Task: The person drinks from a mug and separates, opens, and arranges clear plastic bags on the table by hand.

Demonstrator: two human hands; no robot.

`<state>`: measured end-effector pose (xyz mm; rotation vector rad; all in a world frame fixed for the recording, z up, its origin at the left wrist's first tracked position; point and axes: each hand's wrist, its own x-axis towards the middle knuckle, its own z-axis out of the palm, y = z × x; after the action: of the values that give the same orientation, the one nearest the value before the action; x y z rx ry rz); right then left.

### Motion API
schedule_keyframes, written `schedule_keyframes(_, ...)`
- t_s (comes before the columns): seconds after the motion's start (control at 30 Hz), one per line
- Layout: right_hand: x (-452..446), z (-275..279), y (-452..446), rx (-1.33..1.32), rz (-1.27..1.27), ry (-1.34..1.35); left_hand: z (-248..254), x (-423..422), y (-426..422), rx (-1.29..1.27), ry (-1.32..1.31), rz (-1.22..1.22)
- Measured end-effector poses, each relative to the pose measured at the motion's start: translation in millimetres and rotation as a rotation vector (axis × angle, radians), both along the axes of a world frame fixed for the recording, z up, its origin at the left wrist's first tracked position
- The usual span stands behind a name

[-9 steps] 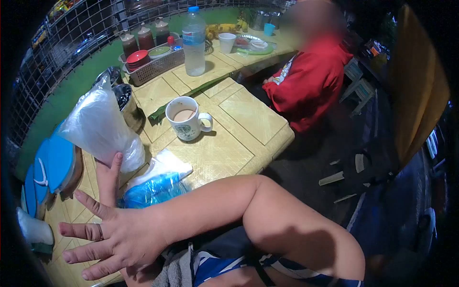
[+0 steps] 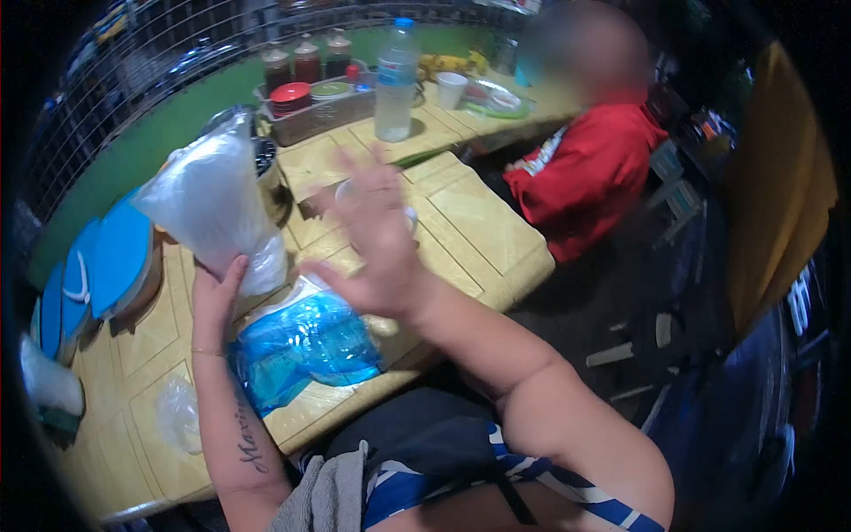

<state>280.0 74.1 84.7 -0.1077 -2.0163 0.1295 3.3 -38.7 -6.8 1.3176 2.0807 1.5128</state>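
Observation:
My left hand [image 2: 220,285] grips the lower part of a whitish, translucent plastic bag [image 2: 208,195] above the table's left half. My right hand [image 2: 372,239], blurred, is raised over the table with its fingers spread and holds nothing. Behind it a white mug [image 2: 410,220] is mostly hidden; part of its handle side shows. Below both hands lies a clear and blue plastic package [image 2: 306,341] on the yellow table [image 2: 465,232]. A small clear plastic bag [image 2: 179,414] lies to the left of my left forearm.
Blue-lidded containers [image 2: 120,253] stand at the left. At the back are a water bottle [image 2: 396,84], a condiment basket [image 2: 324,117], a white cup [image 2: 450,89] and a green plate [image 2: 498,99]. A person in red [image 2: 589,177] sits at the table's right.
My right hand has swung from the lower left, across my left forearm, up to in front of the mug. The blue package and my left forearm are now uncovered. The view has shifted slightly.

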Motion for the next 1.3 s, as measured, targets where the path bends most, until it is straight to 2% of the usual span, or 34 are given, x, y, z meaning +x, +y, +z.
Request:
schedule_keyframes(0.03,7,-8,11,-0.057,0.007,0.151,4,4,-2,-0.039,0.016,0.041)
schedule_keyframes(0.07,14,-13,13,-0.269,0.011,0.324,11,9,-3,-0.074,0.033,0.091)
schedule_keyframes(0.13,47,-3,28,-0.313,-0.155,0.402,18,19,-2,-0.04,0.017,0.093)
schedule_keyframes(0.17,50,22,19,-0.325,0.024,0.697,8,13,2,-0.018,0.014,0.077)
schedule_keyframes(0.2,64,43,19,-0.249,0.399,0.816,3,7,-3,-0.003,0.015,0.056)
schedule_keyframes(0.23,74,59,20,-0.028,0.393,0.818,7,6,-11,-0.003,0.03,0.087)
schedule_keyframes(0.27,82,65,7,-0.036,0.085,0.904,11,11,-10,0.0,0.041,0.092)
schedule_keyframes(0.33,93,64,2,-0.002,0.004,0.843,15,20,-2,0.012,0.011,0.057)
schedule_keyframes(0.37,91,61,13,0.069,0.288,0.704,15,20,-2,0.017,-0.023,0.041)
schedule_keyframes(0.43,65,44,12,-0.184,0.172,0.586,13,17,-3,0.044,-0.054,0.016)
schedule_keyframes(0.47,56,29,24,-0.237,0.081,0.452,11,16,-3,0.041,-0.045,0.023)
schedule_keyframes(0.5,45,13,38,-0.318,0.097,0.407,10,15,-3,0.04,-0.036,0.032)
schedule_keyframes(0.57,27,-14,56,-0.487,-0.065,0.297,8,13,-3,0.042,-0.028,0.041)
schedule_keyframes(0.67,13,-62,83,-0.676,-0.218,0.2,11,16,-3,0.015,-0.024,0.052)
schedule_keyframes(0.77,11,-89,89,-0.817,-0.26,0.078,17,19,-5,-0.025,-0.022,0.069)
schedule_keyframes(0.87,9,-105,93,-1.232,-0.007,0.169,4,13,0,0.007,-0.035,0.019)
schedule_keyframes(0.9,10,-101,94,-1.308,-0.008,0.131,2,11,4,-0.014,-0.036,0.004)
schedule_keyframes(0.93,10,-104,96,-1.323,0.072,0.172,4,9,-1,-0.041,-0.035,0.016)
schedule_keyframes(1.0,9,-94,85,-1.284,0.039,0.167,24,28,-4,-0.086,-0.151,0.045)
schedule_keyframes(1.03,18,-124,119,-1.153,0.061,0.028,19,29,-3,-0.023,-0.147,0.039)
schedule_keyframes(1.07,15,-114,114,-1.202,0.05,0.044,15,19,0,0.058,-0.045,-0.029)
schedule_keyframes(1.1,11,-127,124,-1.3,0.143,0.183,18,19,-1,0.136,-0.09,-0.056)
schedule_keyframes(1.13,9,-117,115,-1.295,0.116,0.158,24,14,-4,0.105,-0.01,-0.055)
schedule_keyframes(1.2,4,-113,111,-1.374,0.186,0.24,22,11,-5,0.108,0.013,0.02)
schedule_keyframes(1.3,16,-122,122,-1.389,0.251,0.183,17,16,-8,0.091,-0.009,0.069)
